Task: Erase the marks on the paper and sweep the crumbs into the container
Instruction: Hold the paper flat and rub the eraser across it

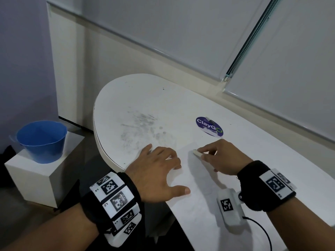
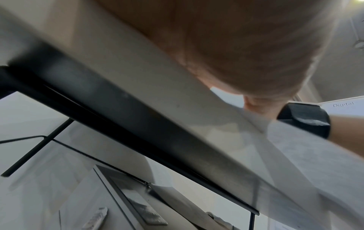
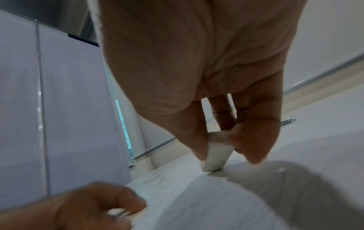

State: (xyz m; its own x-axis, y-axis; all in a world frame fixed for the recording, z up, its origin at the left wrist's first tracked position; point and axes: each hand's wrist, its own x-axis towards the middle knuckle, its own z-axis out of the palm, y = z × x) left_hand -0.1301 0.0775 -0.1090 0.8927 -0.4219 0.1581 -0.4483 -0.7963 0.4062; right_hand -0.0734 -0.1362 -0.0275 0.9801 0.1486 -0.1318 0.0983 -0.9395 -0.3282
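White laminate covers the one table [image 1: 253,151], a long top with a rounded left end that runs from the far left toward the near right. Grey smudges [image 1: 143,127] spread over its left part, and one round purple sticker [image 1: 209,126] lies on it farther right. One white box [image 1: 36,176] stands on the floor off the table's left end, and on it sits one blue bucket [image 1: 41,141], upright with its mouth open to the ceiling, well apart from the hands.

One sheet of paper [image 1: 195,178] lies flat on the near part of the table; its long axis runs from the far middle, just near the sticker, toward the near right edge. Marks on it are too faint to make out.

Two hands are at work, near each other but not touching. The left hand [image 1: 159,171] lies palm down with fingers spread and nearly straight, pressing the paper's left edge where it meets the table. The right hand [image 1: 223,156] pinches one small white eraser [image 1: 197,153] between thumb and fingers. The eraser's long axis tilts down and to the left, its free end touching the paper near the sheet's far end, between the two hands. Each wrist wears one black band with printed square tags.
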